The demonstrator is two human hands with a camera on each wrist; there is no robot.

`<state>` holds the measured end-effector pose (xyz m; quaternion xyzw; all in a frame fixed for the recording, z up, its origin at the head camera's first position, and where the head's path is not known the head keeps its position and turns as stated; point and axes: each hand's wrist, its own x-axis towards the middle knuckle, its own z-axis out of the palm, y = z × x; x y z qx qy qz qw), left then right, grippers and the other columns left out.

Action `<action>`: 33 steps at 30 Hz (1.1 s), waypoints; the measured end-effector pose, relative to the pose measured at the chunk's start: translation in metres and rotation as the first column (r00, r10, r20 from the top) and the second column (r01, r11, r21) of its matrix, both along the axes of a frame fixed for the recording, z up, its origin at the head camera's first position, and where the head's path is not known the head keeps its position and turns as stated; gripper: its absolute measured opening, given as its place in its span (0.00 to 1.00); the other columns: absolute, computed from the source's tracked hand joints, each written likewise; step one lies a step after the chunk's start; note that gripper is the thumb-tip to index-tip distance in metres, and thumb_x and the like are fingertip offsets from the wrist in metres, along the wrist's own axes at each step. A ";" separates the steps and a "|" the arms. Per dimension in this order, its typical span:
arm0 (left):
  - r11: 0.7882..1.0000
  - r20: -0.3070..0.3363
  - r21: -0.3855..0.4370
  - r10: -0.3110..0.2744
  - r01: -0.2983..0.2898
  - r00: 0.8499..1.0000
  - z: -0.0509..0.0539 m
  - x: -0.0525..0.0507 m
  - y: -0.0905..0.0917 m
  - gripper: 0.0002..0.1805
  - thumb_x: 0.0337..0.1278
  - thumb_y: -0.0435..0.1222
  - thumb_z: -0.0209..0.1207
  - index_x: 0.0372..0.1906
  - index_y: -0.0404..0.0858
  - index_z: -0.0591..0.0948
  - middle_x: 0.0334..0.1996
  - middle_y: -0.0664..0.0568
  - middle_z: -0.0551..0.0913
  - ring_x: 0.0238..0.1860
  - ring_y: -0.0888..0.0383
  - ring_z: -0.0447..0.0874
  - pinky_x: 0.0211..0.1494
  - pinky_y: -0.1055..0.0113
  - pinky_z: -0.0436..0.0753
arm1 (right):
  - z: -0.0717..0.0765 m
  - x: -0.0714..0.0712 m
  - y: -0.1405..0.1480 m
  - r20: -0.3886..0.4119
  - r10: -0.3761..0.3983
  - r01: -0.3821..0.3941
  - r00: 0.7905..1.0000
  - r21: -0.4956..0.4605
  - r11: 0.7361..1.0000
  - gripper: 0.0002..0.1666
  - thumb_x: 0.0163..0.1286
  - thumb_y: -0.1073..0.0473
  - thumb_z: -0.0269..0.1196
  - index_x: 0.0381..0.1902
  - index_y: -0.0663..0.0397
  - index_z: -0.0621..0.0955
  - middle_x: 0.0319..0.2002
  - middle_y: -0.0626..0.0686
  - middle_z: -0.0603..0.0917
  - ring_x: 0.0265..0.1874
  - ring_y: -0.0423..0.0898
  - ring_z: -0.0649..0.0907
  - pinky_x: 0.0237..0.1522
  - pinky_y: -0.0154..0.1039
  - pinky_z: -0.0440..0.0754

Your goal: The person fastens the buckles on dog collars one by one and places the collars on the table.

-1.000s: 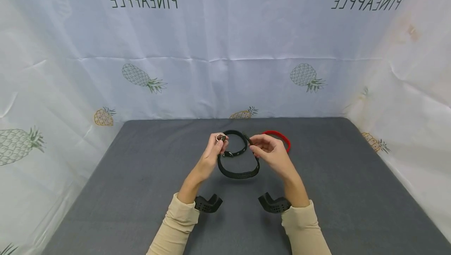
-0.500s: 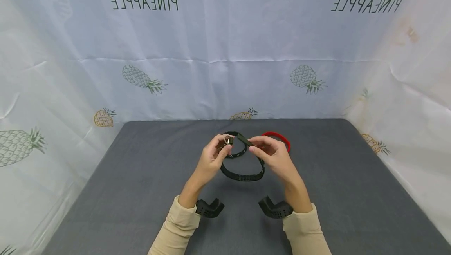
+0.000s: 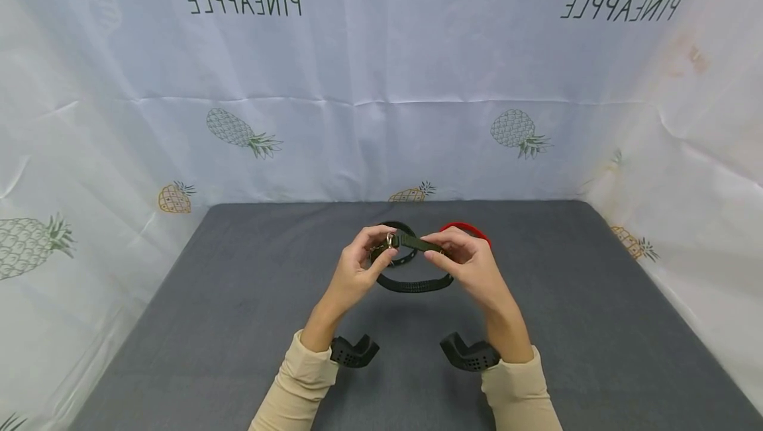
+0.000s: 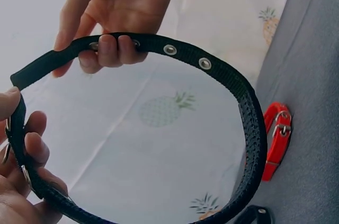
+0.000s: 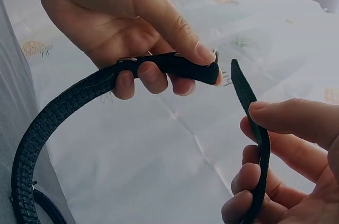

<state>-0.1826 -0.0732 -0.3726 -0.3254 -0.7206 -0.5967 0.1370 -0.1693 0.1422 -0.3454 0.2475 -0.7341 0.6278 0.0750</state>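
A dark green strap collar (image 3: 415, 286) with metal eyelets hangs in a loop between both hands. My left hand (image 3: 352, 275) pinches its buckle end, where a metal ring (image 3: 390, 239) shows. Thumb and fingers of my right hand (image 3: 477, 272) grip the other end, whose tip (image 3: 408, 241) points left at the buckle. In the right wrist view, a small gap separates the strap tip (image 5: 235, 70) from the buckle end (image 5: 206, 73). The left wrist view shows eyelets (image 4: 169, 50) along the strap beyond the right hand's fingers (image 4: 108, 49).
On the grey table (image 3: 238, 325), behind the hands, lie a black collar (image 3: 406, 226) and a red collar (image 3: 467, 226), partly hidden by the hands. White curtains (image 3: 381, 146) with pineapple prints stand behind the table and at both sides.
The left hand has moved slightly right with the buckle end. The strap tip has swung down and toward the buckle, and the hanging loop has widened and shifted right.
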 end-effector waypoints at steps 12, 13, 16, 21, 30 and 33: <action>0.997 -0.084 -0.081 -0.005 -0.002 0.996 0.001 0.000 -0.001 0.16 0.64 0.30 0.58 0.55 0.31 0.77 0.49 0.39 0.81 0.49 0.59 0.82 0.48 0.68 0.84 | 0.002 0.001 0.001 -0.056 -0.017 0.020 0.998 0.062 0.998 0.16 0.62 0.62 0.67 0.45 0.69 0.83 0.33 0.45 0.79 0.28 0.39 0.71 0.27 0.34 0.69; 0.996 -0.083 -0.084 -0.005 -0.002 0.997 0.002 0.000 -0.001 0.16 0.64 0.30 0.58 0.55 0.31 0.77 0.49 0.39 0.81 0.49 0.59 0.82 0.47 0.68 0.84 | 0.001 0.001 0.001 -0.057 -0.018 0.022 0.998 0.066 0.998 0.16 0.62 0.63 0.67 0.45 0.69 0.83 0.33 0.45 0.79 0.28 0.39 0.71 0.27 0.34 0.69; 0.996 -0.080 -0.090 -0.005 -0.002 0.997 0.002 0.000 -0.001 0.16 0.63 0.30 0.58 0.56 0.32 0.77 0.48 0.40 0.81 0.49 0.63 0.81 0.47 0.69 0.84 | 0.001 0.001 0.001 -0.055 -0.023 0.027 0.998 0.073 0.997 0.15 0.62 0.64 0.67 0.45 0.68 0.83 0.32 0.44 0.79 0.27 0.39 0.71 0.26 0.34 0.69; 0.995 -0.097 -0.096 -0.007 -0.002 0.995 0.002 0.000 -0.002 0.16 0.62 0.28 0.59 0.54 0.31 0.78 0.45 0.41 0.82 0.43 0.64 0.80 0.43 0.71 0.83 | 0.001 0.002 0.000 -0.039 -0.022 0.025 0.999 0.077 0.997 0.15 0.61 0.66 0.68 0.45 0.69 0.83 0.33 0.42 0.79 0.26 0.39 0.70 0.25 0.34 0.69; 0.989 -0.114 -0.148 -0.007 -0.010 0.993 -0.001 -0.001 -0.002 0.15 0.59 0.29 0.61 0.52 0.34 0.80 0.41 0.44 0.83 0.36 0.64 0.78 0.39 0.72 0.81 | -0.003 0.000 -0.006 -0.009 0.015 -0.014 1.000 0.094 0.995 0.15 0.63 0.68 0.65 0.47 0.70 0.80 0.36 0.41 0.79 0.29 0.35 0.76 0.32 0.29 0.74; 0.988 -0.067 -0.154 -0.006 -0.004 0.998 0.000 0.000 -0.002 0.15 0.61 0.30 0.60 0.53 0.34 0.80 0.41 0.44 0.83 0.38 0.63 0.80 0.40 0.71 0.81 | -0.004 -0.002 -0.009 0.007 0.031 -0.032 0.999 0.092 0.995 0.17 0.65 0.69 0.63 0.50 0.71 0.78 0.39 0.38 0.79 0.35 0.33 0.78 0.39 0.27 0.77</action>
